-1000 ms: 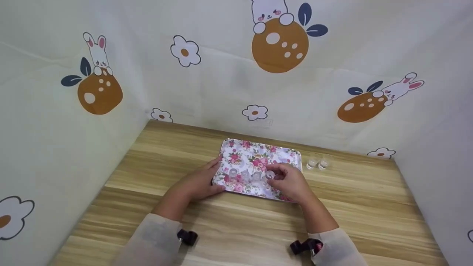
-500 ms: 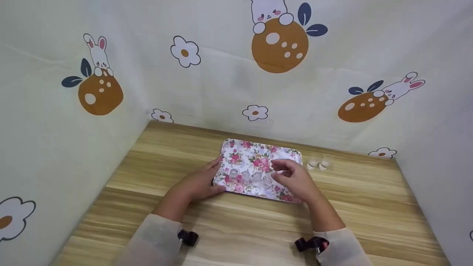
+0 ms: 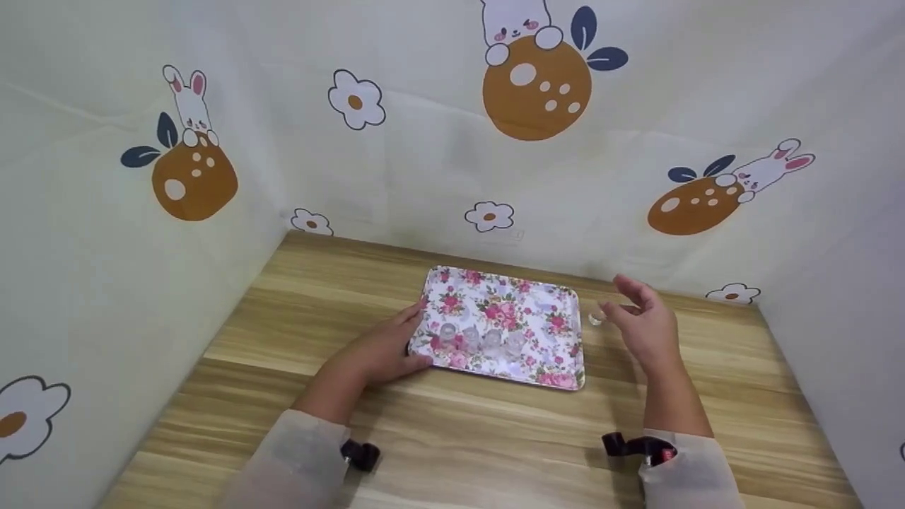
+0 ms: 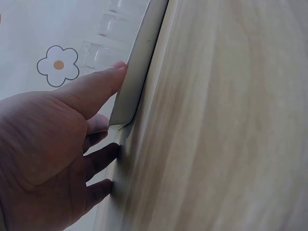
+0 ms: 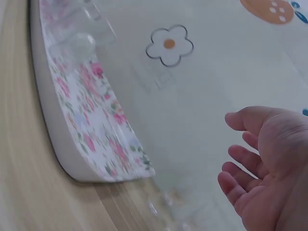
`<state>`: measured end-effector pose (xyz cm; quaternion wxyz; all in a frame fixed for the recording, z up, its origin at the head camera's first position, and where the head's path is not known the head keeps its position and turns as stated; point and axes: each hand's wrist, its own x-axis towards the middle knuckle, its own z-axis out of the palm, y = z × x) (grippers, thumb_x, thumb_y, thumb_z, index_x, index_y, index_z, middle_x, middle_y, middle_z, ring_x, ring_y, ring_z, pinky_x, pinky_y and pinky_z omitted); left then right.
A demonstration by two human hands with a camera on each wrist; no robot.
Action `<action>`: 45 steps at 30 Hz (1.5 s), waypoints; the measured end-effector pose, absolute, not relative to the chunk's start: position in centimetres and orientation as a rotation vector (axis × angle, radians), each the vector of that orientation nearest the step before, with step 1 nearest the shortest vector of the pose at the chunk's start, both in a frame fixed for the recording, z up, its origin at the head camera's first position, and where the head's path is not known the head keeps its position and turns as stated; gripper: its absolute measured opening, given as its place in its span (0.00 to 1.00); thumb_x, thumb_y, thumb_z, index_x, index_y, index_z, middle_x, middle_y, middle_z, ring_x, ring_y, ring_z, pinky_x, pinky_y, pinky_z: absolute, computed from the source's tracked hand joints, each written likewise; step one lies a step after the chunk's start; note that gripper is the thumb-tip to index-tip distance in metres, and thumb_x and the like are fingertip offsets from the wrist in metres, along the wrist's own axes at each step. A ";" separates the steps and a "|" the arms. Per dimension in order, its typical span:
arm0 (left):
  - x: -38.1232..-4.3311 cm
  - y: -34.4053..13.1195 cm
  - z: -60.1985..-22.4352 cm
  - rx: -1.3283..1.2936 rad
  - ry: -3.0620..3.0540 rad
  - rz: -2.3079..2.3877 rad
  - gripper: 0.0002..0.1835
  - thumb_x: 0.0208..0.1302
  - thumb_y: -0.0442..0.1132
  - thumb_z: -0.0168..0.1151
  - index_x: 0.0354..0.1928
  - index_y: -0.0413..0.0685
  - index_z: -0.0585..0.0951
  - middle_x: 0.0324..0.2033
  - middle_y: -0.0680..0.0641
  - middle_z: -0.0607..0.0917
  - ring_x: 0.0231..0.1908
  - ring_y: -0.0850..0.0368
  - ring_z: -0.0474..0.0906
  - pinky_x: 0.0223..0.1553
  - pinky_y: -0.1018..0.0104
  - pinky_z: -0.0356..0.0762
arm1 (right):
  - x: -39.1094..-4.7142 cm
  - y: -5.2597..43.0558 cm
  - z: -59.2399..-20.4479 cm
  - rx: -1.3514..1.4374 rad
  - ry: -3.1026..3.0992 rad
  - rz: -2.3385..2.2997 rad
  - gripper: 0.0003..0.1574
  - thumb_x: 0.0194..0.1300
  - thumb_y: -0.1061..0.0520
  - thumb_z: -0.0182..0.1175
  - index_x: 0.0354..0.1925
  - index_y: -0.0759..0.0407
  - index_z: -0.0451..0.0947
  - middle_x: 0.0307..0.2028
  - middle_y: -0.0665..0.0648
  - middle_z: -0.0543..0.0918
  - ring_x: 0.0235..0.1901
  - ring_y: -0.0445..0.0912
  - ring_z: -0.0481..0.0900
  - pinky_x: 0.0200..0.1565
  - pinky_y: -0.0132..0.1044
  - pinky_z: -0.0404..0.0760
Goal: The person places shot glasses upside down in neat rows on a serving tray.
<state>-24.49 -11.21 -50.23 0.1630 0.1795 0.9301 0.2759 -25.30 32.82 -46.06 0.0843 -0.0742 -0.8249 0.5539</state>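
Observation:
My left hand [image 3: 389, 348] grips the left front corner of a floral tray [image 3: 558, 300], thumb along the front rim and fingers at the left side. The left wrist view shows the thumb [image 4: 98, 89] against the tray's pale outer wall. Several small clear cups [image 3: 493, 341] stand in a row near the tray's front. Right of the tray, my right hand [image 3: 647, 332] hovers with fingers parted and nothing between them. One small clear cup [image 3: 596, 318] shows beside its thumb; the hand covers the spot just right of that cup.
A wooden table [image 3: 438, 438] carries the tray. Pale curtain-like walls [image 3: 396, 177] printed with rabbits, oranges and flowers enclose its back and sides. Dark wrist mounts [image 3: 362, 456] sit on both sleeves.
My right hand let go of the cup at the right end of the tray's row, then moved right, off the tray to the loose cups. My left hand has stayed at the tray's corner.

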 end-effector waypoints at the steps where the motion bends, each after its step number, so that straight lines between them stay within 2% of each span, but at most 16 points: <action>1: -24.5 -11.2 -50.2 0.512 2.652 0.791 0.51 0.73 0.61 0.66 0.87 0.56 0.51 0.88 0.58 0.42 0.86 0.42 0.47 0.87 0.44 0.51 | -25.4 33.3 -46.2 -0.249 -2.439 1.647 0.39 0.71 0.54 0.71 0.75 0.58 0.73 0.75 0.59 0.77 0.54 0.39 0.84 0.50 0.20 0.84; 3: -24.4 -11.2 -50.2 0.510 2.651 0.789 0.51 0.73 0.62 0.66 0.87 0.57 0.50 0.88 0.58 0.42 0.87 0.42 0.47 0.87 0.44 0.51 | -25.7 34.2 -46.5 -0.309 -2.390 1.630 0.38 0.71 0.54 0.72 0.75 0.57 0.73 0.75 0.59 0.77 0.55 0.38 0.83 0.50 0.18 0.83; 6: -24.4 -11.2 -50.1 0.509 2.654 0.784 0.51 0.73 0.62 0.65 0.87 0.56 0.50 0.88 0.58 0.42 0.87 0.42 0.47 0.87 0.44 0.51 | -26.1 35.3 -47.2 -0.395 -2.318 1.600 0.39 0.70 0.54 0.73 0.74 0.58 0.74 0.74 0.59 0.78 0.65 0.43 0.81 0.55 0.20 0.79; 9: -24.4 -11.1 -50.1 0.511 2.658 0.783 0.51 0.74 0.63 0.65 0.87 0.56 0.50 0.88 0.57 0.42 0.86 0.42 0.47 0.87 0.44 0.51 | -26.5 36.1 -48.1 -0.456 -2.308 1.582 0.41 0.70 0.52 0.73 0.76 0.59 0.72 0.74 0.60 0.78 0.75 0.48 0.73 0.67 0.29 0.76; 12: -24.4 -11.1 -50.1 0.518 2.663 0.788 0.51 0.74 0.62 0.65 0.87 0.55 0.50 0.88 0.57 0.43 0.86 0.42 0.48 0.86 0.44 0.51 | -26.7 36.6 -49.0 -0.487 -2.349 1.612 0.44 0.71 0.52 0.72 0.79 0.58 0.68 0.77 0.61 0.74 0.79 0.52 0.70 0.78 0.42 0.71; 15: -24.3 -11.1 -50.1 0.534 2.670 0.799 0.51 0.74 0.60 0.66 0.87 0.53 0.51 0.89 0.56 0.44 0.86 0.41 0.48 0.86 0.43 0.52 | -26.8 36.8 -49.7 -0.474 -2.381 1.656 0.48 0.70 0.53 0.71 0.81 0.59 0.63 0.79 0.62 0.71 0.79 0.54 0.68 0.81 0.47 0.67; 18: -24.3 -11.1 -50.0 0.547 2.673 0.802 0.50 0.74 0.59 0.66 0.87 0.51 0.53 0.88 0.54 0.45 0.86 0.40 0.48 0.86 0.43 0.51 | -26.9 37.0 -50.3 -0.448 -2.429 1.661 0.50 0.71 0.53 0.71 0.82 0.62 0.60 0.78 0.65 0.71 0.78 0.56 0.69 0.79 0.44 0.70; 22: -24.3 -11.1 -49.9 0.539 2.667 0.793 0.50 0.74 0.60 0.66 0.87 0.51 0.52 0.88 0.55 0.44 0.86 0.40 0.48 0.87 0.44 0.50 | -27.0 37.2 -51.0 -0.443 -2.518 1.607 0.49 0.72 0.52 0.71 0.80 0.66 0.62 0.75 0.69 0.73 0.75 0.58 0.73 0.71 0.36 0.75; 24: -24.3 -11.1 -49.8 0.531 2.665 0.788 0.50 0.74 0.61 0.66 0.87 0.52 0.52 0.88 0.56 0.44 0.86 0.40 0.48 0.87 0.44 0.50 | -27.1 37.3 -51.3 -0.452 -2.549 1.573 0.46 0.72 0.52 0.70 0.79 0.66 0.64 0.74 0.70 0.74 0.74 0.59 0.74 0.71 0.38 0.76; 29: -24.3 -11.0 -49.7 0.527 2.669 0.784 0.50 0.74 0.61 0.66 0.87 0.52 0.53 0.88 0.57 0.43 0.86 0.41 0.47 0.87 0.44 0.50 | -27.2 37.5 -51.6 -0.471 -2.601 1.492 0.40 0.75 0.50 0.67 0.75 0.66 0.69 0.72 0.72 0.75 0.74 0.62 0.73 0.76 0.50 0.73; 35: -24.3 -11.0 -49.6 0.502 2.663 0.793 0.51 0.73 0.61 0.66 0.87 0.55 0.51 0.88 0.56 0.43 0.87 0.42 0.47 0.87 0.44 0.50 | -27.2 37.2 -51.6 -0.483 -2.591 1.441 0.35 0.77 0.50 0.64 0.73 0.65 0.73 0.69 0.71 0.78 0.71 0.61 0.75 0.73 0.49 0.74; 38: -24.3 -11.1 -49.6 0.495 2.662 0.785 0.51 0.73 0.62 0.66 0.87 0.56 0.50 0.88 0.57 0.43 0.86 0.41 0.47 0.87 0.43 0.50 | -27.2 37.1 -51.7 -0.508 -2.566 1.420 0.34 0.75 0.49 0.66 0.71 0.64 0.75 0.67 0.70 0.81 0.67 0.57 0.78 0.65 0.39 0.79; 41: -24.2 -11.1 -49.7 0.496 2.657 0.779 0.52 0.73 0.62 0.66 0.87 0.56 0.49 0.88 0.56 0.42 0.86 0.41 0.47 0.87 0.44 0.50 | -27.1 37.1 -51.7 -0.554 -2.525 1.431 0.33 0.74 0.46 0.68 0.68 0.63 0.77 0.64 0.66 0.84 0.57 0.46 0.82 0.52 0.26 0.81; 43: -24.2 -11.1 -49.8 0.512 2.654 0.786 0.51 0.74 0.61 0.66 0.87 0.54 0.50 0.88 0.56 0.43 0.86 0.41 0.48 0.86 0.44 0.51 | -27.0 37.0 -51.4 -0.578 -2.472 1.481 0.32 0.73 0.46 0.69 0.66 0.62 0.77 0.61 0.63 0.85 0.51 0.40 0.84 0.46 0.23 0.84; 45: -24.3 -11.1 -49.9 0.525 2.651 0.800 0.51 0.74 0.60 0.66 0.87 0.54 0.51 0.89 0.55 0.43 0.86 0.42 0.49 0.86 0.44 0.52 | -26.9 36.9 -51.1 -0.591 -2.403 1.555 0.30 0.72 0.46 0.70 0.63 0.60 0.77 0.57 0.58 0.86 0.46 0.37 0.86 0.44 0.25 0.88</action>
